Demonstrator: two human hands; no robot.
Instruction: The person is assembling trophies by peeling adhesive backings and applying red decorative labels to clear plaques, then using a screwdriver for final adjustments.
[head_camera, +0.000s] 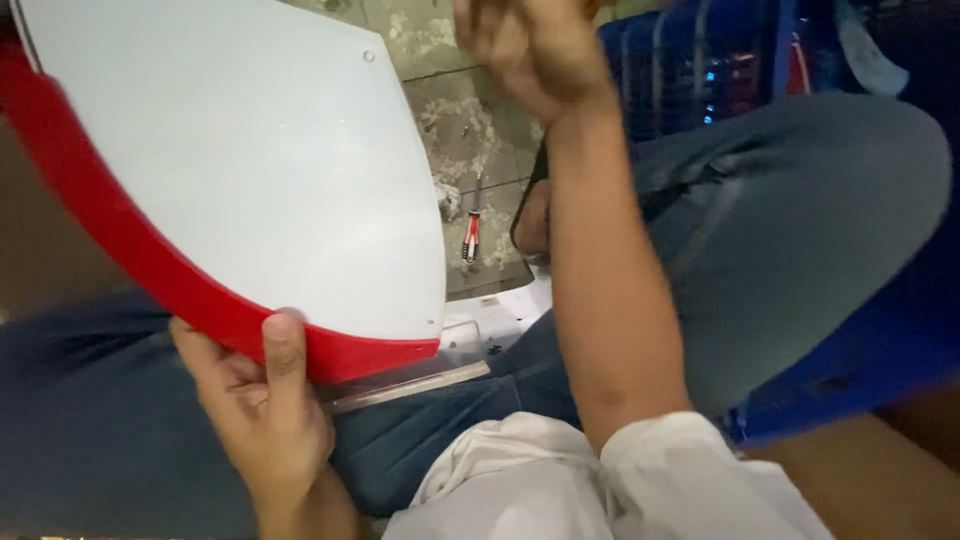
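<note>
A worn tiled floor (450, 110) with pale stains lies below me, and a small red-handled screwdriver (470, 238) rests on it between the panel and my right forearm. I sit with my knees up in blue-grey trousers; blue crates (700, 60) stand at the upper right. My left hand (255, 400) holds a curved white panel (230, 150) by its red rim (130, 260), thumb pressed over the rim's lower edge and fingers tucked behind it, so that grip is closed on the panel. The panel fills the upper left, tilted over my left thigh, with a small hole near its top edge. My right hand (525, 45) is raised at the top of view, blurred and curled; I cannot tell whether its grip has anything in it
</note>
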